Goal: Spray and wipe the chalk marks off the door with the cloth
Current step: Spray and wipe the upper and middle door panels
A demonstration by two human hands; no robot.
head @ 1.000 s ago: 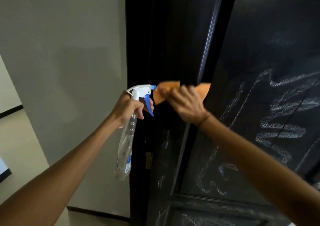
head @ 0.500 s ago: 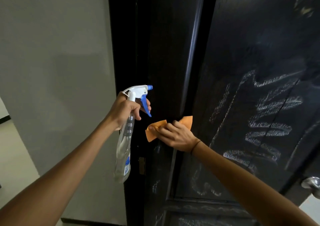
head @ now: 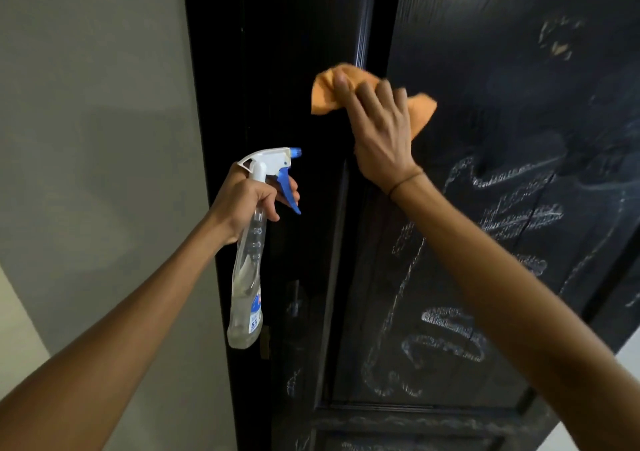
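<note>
A black panelled door (head: pixel 485 70) fills the right half of the head view, with white chalk marks (head: pixel 512 215) scrawled over its middle and lower panel. My right hand (head: pixel 381 132) presses an orange cloth (head: pixel 323 99) against the door's left stile, fingers spread over it. My left hand (head: pixel 247 201) grips the neck of a clear spray bottle (head: pixel 247 277) with a white and blue trigger head, a finger near the trigger. The bottle hangs just left of the door edge, nozzle pointing at the door.
A plain grey wall (head: pixel 97 139) stands to the left of the black door frame (head: pixel 221 104). A hinge (head: pixel 265 341) shows on the frame behind the bottle's base. More chalk lines (head: pixel 398 423) run along the rail at the door's bottom.
My right hand has slid the cloth down the door's left stile and then back up above the earlier height. The left hand holds the bottle much as before.
</note>
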